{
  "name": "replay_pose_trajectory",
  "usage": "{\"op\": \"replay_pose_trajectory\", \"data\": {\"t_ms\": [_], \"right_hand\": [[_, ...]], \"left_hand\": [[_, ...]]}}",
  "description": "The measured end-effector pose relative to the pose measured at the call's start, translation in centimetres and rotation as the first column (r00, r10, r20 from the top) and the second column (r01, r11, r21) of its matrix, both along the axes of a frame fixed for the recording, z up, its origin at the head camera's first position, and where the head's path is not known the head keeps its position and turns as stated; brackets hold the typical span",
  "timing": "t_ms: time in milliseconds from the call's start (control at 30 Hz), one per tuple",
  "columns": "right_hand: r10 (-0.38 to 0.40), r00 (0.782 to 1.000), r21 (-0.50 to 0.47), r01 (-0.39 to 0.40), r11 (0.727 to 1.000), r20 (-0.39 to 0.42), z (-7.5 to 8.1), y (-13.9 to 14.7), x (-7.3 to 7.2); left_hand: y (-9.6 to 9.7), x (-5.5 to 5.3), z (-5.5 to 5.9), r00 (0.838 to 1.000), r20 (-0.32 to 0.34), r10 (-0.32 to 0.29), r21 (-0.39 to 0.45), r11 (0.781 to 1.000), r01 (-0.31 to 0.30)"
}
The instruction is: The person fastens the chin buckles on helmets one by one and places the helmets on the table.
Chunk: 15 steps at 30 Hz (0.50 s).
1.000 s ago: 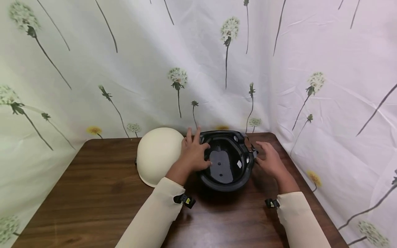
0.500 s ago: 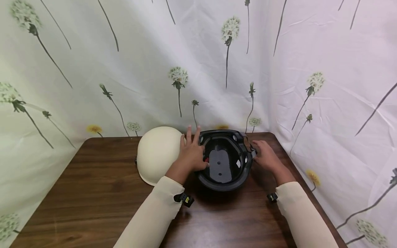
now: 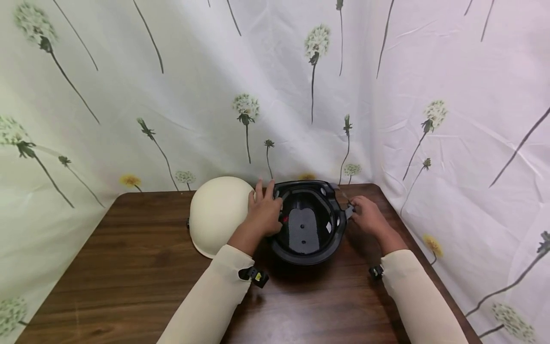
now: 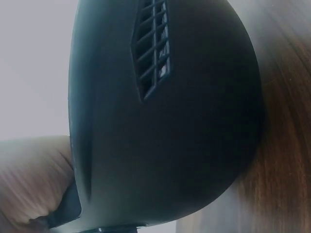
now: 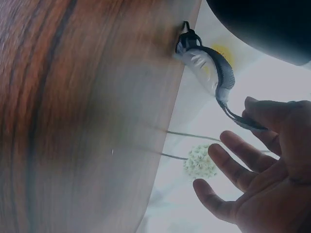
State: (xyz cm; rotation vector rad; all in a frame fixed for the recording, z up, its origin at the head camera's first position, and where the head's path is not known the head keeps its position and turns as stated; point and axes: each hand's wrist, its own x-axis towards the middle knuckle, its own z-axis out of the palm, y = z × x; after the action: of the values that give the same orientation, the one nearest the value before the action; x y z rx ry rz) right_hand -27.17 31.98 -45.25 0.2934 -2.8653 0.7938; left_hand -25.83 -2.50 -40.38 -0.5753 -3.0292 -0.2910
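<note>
R hand (image 3: 367, 217) now pinches strap (image 5: 228, 99).

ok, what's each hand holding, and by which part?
Left hand grips the upturned black helmet by its left rim; right hand pinches the helmet's dark chin strap.
</note>
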Motion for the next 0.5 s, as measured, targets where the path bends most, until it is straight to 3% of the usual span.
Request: {"op": "replay_pose_trajectory", "data": {"t_ms": [333,500], "right_hand": [[-0.135,0.991,-0.032,0.134,0.99,-0.004,0.3,2.6,0.4],[-0.146,0.989,-0.061,0.145,0.988,-0.015,0.6,4.4,0.5]], "left_hand": [[-0.3,0.1,0.2,1.0,-0.003,0.026,-0.003,1.0,-0.026],[-0.4,0.0,0.2,0.999,0.001,0.042,0.017,0.999,-0.042]]}}
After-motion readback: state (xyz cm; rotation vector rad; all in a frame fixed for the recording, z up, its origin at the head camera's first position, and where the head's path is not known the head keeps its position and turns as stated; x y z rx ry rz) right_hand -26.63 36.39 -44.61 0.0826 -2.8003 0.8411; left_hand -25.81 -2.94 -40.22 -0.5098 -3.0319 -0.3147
